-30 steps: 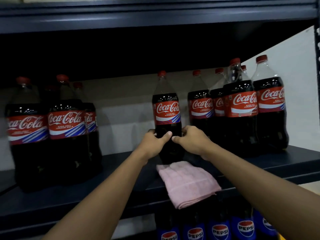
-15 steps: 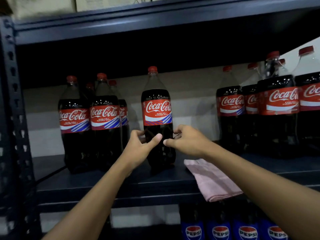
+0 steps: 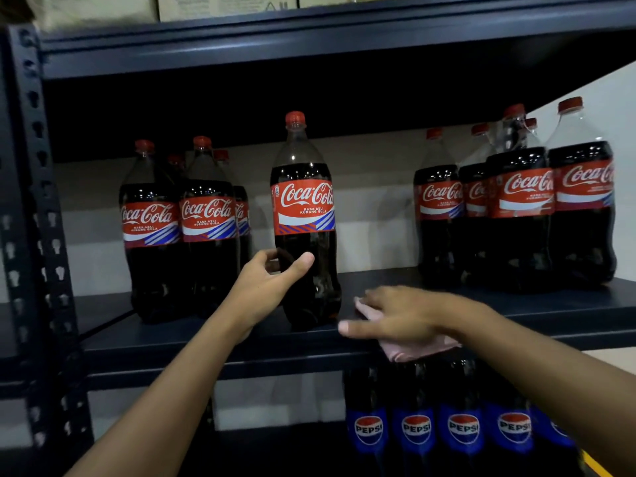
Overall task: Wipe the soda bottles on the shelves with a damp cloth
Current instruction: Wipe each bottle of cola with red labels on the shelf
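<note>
Right fingers (image 3: 378, 299) now atop pink cloth (image 3: 420, 351)

The middle Coca-Cola bottle (image 3: 304, 215) in front of you is clear, glossy plastic, catching small highlights above the dark drink. Its red label looks like slick printed film and its cap (image 3: 295, 118) is smooth red plastic. Your pink cloth (image 3: 416, 352) is soft, matt fabric. The shelf (image 3: 137, 342) is dark painted metal with a dull sheen, like the perforated upright (image 3: 34, 160). Overhead, the boxes (image 3: 220, 5) look like matt cardboard. The Pepsi bottles (image 3: 416, 428) below wear shiny labels.
</note>
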Demonstrator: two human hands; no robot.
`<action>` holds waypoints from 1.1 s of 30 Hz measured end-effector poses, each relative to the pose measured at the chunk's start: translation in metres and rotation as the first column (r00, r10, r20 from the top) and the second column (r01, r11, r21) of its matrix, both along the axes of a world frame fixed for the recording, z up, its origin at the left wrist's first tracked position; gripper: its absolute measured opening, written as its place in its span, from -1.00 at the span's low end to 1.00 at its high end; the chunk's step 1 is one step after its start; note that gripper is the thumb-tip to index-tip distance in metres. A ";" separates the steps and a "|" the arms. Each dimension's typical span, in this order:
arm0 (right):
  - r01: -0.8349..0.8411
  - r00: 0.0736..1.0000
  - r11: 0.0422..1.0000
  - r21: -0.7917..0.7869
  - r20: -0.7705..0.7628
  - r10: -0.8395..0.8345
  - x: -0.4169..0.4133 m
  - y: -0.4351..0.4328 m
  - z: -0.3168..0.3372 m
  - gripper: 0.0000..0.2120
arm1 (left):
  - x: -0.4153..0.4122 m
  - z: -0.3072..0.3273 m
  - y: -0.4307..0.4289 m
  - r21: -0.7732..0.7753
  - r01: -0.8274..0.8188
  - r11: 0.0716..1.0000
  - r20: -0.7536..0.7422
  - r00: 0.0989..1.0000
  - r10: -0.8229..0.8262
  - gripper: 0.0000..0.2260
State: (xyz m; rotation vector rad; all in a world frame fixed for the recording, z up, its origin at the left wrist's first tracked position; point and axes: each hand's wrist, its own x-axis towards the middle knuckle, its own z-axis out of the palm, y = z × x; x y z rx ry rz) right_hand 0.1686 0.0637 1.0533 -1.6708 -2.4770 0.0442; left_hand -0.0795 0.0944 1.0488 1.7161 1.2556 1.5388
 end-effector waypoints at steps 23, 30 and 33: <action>-0.096 -0.316 0.994 0.052 -0.949 0.019 -0.020 -0.026 0.020 -0.78 | 0.021 0.002 -0.020 -0.034 0.096 0.995 -0.013 0.995 -0.097 -0.23; 0.093 0.564 0.701 0.707 -0.618 0.548 -0.086 -0.018 0.008 -0.43 | 0.029 0.020 -0.014 -0.130 0.275 0.953 0.375 0.903 -0.210 -0.23; 0.117 0.876 0.525 0.843 -0.337 0.345 -0.099 -0.003 -0.004 -0.39 | 0.044 0.035 -0.010 -0.006 0.392 0.920 0.455 0.820 -0.347 -0.33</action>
